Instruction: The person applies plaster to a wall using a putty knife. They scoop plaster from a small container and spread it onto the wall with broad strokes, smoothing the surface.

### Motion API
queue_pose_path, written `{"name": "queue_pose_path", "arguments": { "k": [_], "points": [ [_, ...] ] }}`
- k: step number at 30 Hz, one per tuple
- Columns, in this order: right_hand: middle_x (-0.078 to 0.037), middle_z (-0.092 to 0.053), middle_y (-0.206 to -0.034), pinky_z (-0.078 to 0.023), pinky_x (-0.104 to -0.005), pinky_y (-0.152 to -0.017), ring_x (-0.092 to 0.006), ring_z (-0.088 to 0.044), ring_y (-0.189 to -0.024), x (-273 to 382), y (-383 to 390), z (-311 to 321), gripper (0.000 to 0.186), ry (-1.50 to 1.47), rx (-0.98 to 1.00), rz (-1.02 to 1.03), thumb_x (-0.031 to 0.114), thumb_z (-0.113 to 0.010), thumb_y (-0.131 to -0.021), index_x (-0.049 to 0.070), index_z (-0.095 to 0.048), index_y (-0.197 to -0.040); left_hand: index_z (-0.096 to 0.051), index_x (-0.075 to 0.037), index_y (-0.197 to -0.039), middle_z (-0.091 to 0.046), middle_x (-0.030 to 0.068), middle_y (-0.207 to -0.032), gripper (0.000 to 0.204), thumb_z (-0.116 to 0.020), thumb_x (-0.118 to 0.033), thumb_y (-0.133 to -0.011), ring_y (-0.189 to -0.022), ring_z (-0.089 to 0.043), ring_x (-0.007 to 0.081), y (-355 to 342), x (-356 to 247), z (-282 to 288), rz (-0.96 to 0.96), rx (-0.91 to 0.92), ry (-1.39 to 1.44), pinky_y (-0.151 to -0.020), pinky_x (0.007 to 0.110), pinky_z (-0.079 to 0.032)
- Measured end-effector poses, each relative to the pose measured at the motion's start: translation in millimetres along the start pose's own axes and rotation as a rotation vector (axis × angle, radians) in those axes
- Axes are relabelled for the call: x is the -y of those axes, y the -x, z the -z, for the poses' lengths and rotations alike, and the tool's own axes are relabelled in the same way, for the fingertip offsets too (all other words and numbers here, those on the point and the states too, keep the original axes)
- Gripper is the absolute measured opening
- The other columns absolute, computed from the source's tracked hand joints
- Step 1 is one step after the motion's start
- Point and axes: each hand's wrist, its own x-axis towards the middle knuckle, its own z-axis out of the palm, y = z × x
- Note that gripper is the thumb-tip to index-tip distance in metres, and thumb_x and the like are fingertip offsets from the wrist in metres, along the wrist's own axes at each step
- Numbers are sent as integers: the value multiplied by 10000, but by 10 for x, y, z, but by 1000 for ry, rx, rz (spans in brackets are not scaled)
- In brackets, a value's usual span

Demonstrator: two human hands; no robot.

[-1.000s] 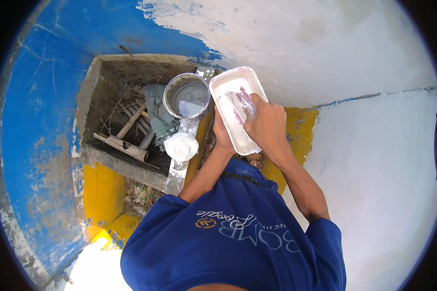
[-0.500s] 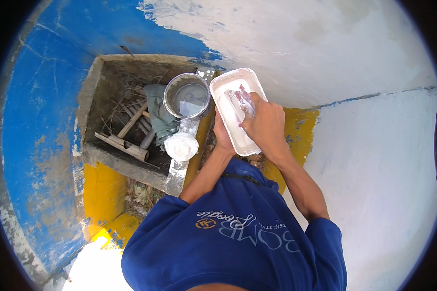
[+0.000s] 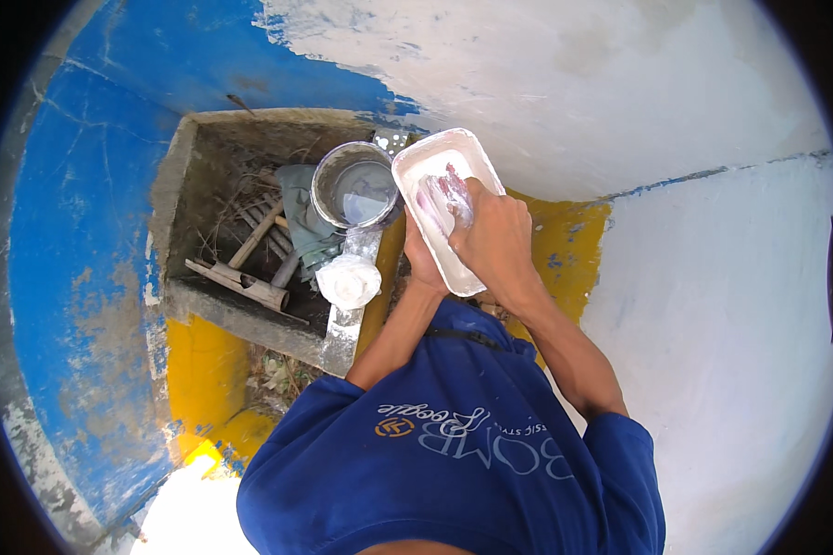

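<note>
A long white tray (image 3: 463,270) with raised sides and white paint or filler inside is held tilted in front of me. My left hand (image 3: 423,256) grips its left side, fingers mostly hidden beneath it. My right hand (image 3: 496,231) reaches over the right rim, closed around a flat tool (image 3: 446,196) smeared white with reddish-purple patches. The tool's working end lies in the tray against the white material; its exact kind is hard to make out. Just left of the tray stands a round bucket (image 3: 354,185) of greyish liquid.
The bucket rests on the ledge of a concrete trough (image 3: 241,319) holding bamboo pieces (image 3: 255,235), dry twigs and a grey-green cloth (image 3: 298,199). A white lump-like bundle (image 3: 349,281) sits on the same ledge. A partly whitened wall (image 3: 546,83) rises ahead; a blue wall (image 3: 74,231) stands left.
Both hands and the tray have shifted slightly left. The tool in my right hand has also moved left within the tray.
</note>
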Motion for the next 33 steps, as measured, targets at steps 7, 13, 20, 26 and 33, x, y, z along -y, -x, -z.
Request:
{"name": "queue_pose_path", "arguments": {
  "k": [7, 13, 20, 26, 33],
  "points": [
    [-303, -630, -699, -526, -514, -676, -468, -646, -670, 11, 9, -36, 350, -2, 17, 6, 45, -648, -665, -86, -646, -990, -407, -120, -1469, -512, 90, -1417, 577, -287, -500, -1052, -1291, -503, 254, 6, 10, 78, -5, 145, 76, -1100, 438, -403],
    [-285, -640, -663, -537, -516, -612, -441, -663, -615, -32, -7, -119, 328, 11, -29, 74, 45, -641, -667, -72, -640, -973, -384, -126, -1485, -497, 86, -1431, 590, -290, -514, -1050, -1292, -501, 253, -15, -18, 43, 6, 86, 36, -1108, 438, -396],
    [-311, -628, -705, -527, -517, -679, -464, -650, -678, -20, -53, -106, 358, -31, 18, 32, 51, -650, -675, -93, -644, -1003, -370, -137, -1495, -485, 83, -1446, 584, -285, -507, -1052, -1307, -490, 255, -10, 8, 121, 2, 88, 31, -1116, 436, -388],
    [-318, -622, -706, -519, -522, -691, -473, -641, -682, -27, -113, -124, 350, -46, -8, 32, 44, -644, -675, -93, -641, -997, -360, -135, -1503, -475, 84, -1455, 600, -284, -518, -1047, -1319, -481, 259, -40, 0, 130, 7, 101, 32, -1120, 434, -384],
    [-255, -659, -736, -504, -511, -644, -442, -648, -678, -9, -140, 186, 377, -4, -127, 24, 36, -633, -693, 2, -677, -1065, -322, -115, -1525, -456, 95, -1481, 663, -255, -560, -1038, -1330, -471, 278, -58, 9, 89, -13, 73, -4, -1133, 441, -363]
  ]
}}
